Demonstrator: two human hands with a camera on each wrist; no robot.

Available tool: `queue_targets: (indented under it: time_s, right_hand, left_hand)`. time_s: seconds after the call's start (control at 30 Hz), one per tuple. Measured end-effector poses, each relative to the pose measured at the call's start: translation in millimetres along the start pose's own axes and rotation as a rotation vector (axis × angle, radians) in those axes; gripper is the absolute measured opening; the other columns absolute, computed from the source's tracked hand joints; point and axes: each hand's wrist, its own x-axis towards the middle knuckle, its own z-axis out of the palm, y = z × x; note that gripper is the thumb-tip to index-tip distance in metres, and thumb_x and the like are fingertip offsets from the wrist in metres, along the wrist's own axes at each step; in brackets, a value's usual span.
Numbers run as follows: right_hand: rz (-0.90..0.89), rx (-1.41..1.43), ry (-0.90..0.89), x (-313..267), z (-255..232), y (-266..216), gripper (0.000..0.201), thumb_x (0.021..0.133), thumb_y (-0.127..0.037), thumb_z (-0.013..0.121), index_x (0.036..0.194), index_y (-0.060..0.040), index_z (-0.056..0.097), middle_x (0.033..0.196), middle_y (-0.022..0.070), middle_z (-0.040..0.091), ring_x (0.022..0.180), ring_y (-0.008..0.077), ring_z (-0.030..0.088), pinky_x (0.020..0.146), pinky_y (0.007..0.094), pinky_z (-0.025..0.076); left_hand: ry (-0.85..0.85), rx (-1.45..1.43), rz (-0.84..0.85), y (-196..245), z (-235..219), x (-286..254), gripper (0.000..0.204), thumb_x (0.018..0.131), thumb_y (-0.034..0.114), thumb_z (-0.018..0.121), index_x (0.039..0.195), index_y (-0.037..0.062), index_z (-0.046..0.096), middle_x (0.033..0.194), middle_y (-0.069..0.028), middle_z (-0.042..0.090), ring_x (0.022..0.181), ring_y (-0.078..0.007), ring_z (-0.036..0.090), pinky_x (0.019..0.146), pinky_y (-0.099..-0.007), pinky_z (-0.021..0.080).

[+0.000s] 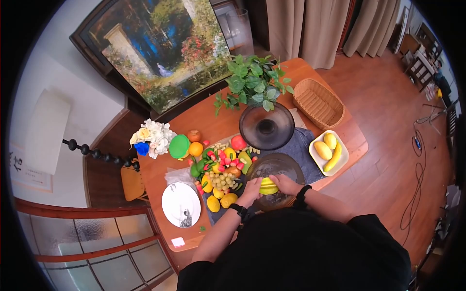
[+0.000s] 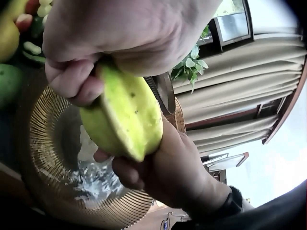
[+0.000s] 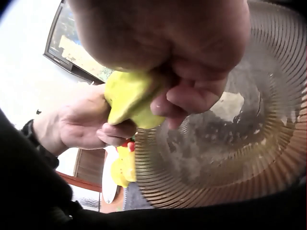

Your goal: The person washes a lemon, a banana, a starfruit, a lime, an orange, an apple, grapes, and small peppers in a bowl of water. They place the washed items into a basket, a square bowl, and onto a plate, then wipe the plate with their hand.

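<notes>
Head view shows the left hand [image 1: 251, 192] and the right hand [image 1: 287, 185] with their fingers curled round a yellow star fruit [image 1: 268, 186], one at each end. They hold it over a bowl [image 1: 280, 162], and the shiny stuff [image 2: 98, 181] inside may be water.

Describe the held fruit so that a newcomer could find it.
On the wooden table is a ribbed glass bowl. Above it, the left hand and right hand hold a yellow-green fruit. Its deep ridges distinguish it from smooth yellow fruits nearby.
</notes>
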Motion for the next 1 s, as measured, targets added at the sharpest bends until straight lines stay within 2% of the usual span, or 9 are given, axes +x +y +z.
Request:
queue_targets:
  time_s: [0.07,0.3,0.37,0.47,0.53,0.73,0.8,0.9,1.0]
  right_hand:
    - [0.021,-0.018,0.028,4.2,-3.6,8.7,0.057,0.105,-0.042,0.034,0.094,0.0056,0.064,0.068,0.0144,0.064,0.054,0.0213,0.062,0.056,0.0359,0.05]
    - [0.091,0.168,-0.048,13.0,-6.0,14.7,0.062,0.104,-0.049,0.033,0.094,0.0021,0.067,0.063,0.0074,0.06,0.052,0.0149,0.057,0.051,0.0301,0.048]
    - [0.137,0.184,-0.057,14.5,-3.1,22.1,0.063,0.103,-0.051,0.033,0.094,0.0016,0.067,0.062,0.0056,0.058,0.051,0.0128,0.055,0.05,0.0282,0.047]
    - [0.245,0.085,-0.149,20.3,-3.9,44.1,0.058,0.102,-0.046,0.038,0.096,0.0038,0.067,0.068,0.0137,0.065,0.058,0.0245,0.064,0.059,0.0366,0.053]
    - [0.084,-0.301,0.071,20.2,-9.6,54.4,0.046,0.1,-0.038,0.045,0.093,0.0024,0.067,0.073,0.0147,0.068,0.062,0.0233,0.067,0.061,0.0378,0.053]
    - [0.064,-0.368,0.502,35.2,-15.6,70.4,0.04,0.097,-0.031,0.05,0.095,0.0053,0.066,0.084,0.0171,0.07,0.08,0.0243,0.07,0.071,0.0381,0.055]
    - [0.244,0.399,0.157,39.8,-15.5,61.7,0.038,0.098,-0.032,0.052,0.098,0.0021,0.068,0.092,0.0123,0.07,0.085,0.0205,0.069,0.074,0.036,0.056]
    - [0.246,0.748,-0.166,24.4,-17.8,12.6,0.034,0.099,-0.031,0.052,0.104,-0.0009,0.067,0.097,0.0084,0.069,0.089,0.0178,0.067,0.078,0.035,0.056]
    - [0.239,0.591,-0.162,28.6,-14.4,16.7,0.035,0.098,-0.03,0.053,0.112,-0.0004,0.065,0.099,0.0116,0.069,0.092,0.0196,0.067,0.082,0.0349,0.054]
  left_hand:
    - [-0.399,-0.385,0.061,-12.4,-9.5,3.8,0.029,0.104,0.029,0.044,0.115,0.0049,0.056,0.095,-0.0065,0.062,0.073,-0.0154,0.059,0.065,-0.0272,0.05]
    - [-0.595,-0.632,-0.018,-20.5,-19.6,-6.5,0.026,0.102,0.02,0.049,0.125,0.0084,0.05,0.11,-0.0057,0.059,0.084,-0.0136,0.06,0.071,-0.0263,0.051]
    - [-0.559,-0.372,0.114,-22.4,-14.4,-6.7,0.026,0.099,0.017,0.055,0.122,0.0064,0.054,0.102,-0.004,0.061,0.079,-0.011,0.061,0.066,-0.0239,0.051]
    - [-0.339,0.032,0.116,-16.1,-11.2,-10.0,0.025,0.096,0.018,0.059,0.116,0.0035,0.058,0.09,-0.0022,0.063,0.069,-0.0092,0.062,0.057,-0.0222,0.049]
    - [-0.209,0.12,0.15,-17.1,-7.9,-8.6,0.027,0.095,0.023,0.061,0.112,0.0011,0.061,0.08,-0.0021,0.063,0.061,-0.0095,0.061,0.05,-0.023,0.048]
    - [-0.007,0.364,0.112,-17.3,-4.5,-1.0,0.034,0.091,0.027,0.064,0.106,-0.0029,0.063,0.088,-0.0193,0.068,0.071,-0.0272,0.07,0.059,-0.036,0.053]
    - [0.078,0.579,0.489,-28.7,1.1,5.3,0.034,0.086,0.023,0.066,0.107,-0.0035,0.063,0.095,-0.0256,0.067,0.088,-0.0382,0.068,0.076,-0.0439,0.054]
    - [0.115,0.555,0.386,-23.1,7.6,9.7,0.047,0.078,0.02,0.072,0.119,-0.0002,0.059,0.106,-0.0225,0.068,0.103,-0.037,0.064,0.089,-0.0419,0.051]
    - [0.229,0.592,0.47,-40.1,11.0,24.9,0.054,0.076,0.019,0.074,0.124,0.0023,0.057,0.109,-0.0216,0.067,0.104,-0.0359,0.064,0.088,-0.0418,0.051]
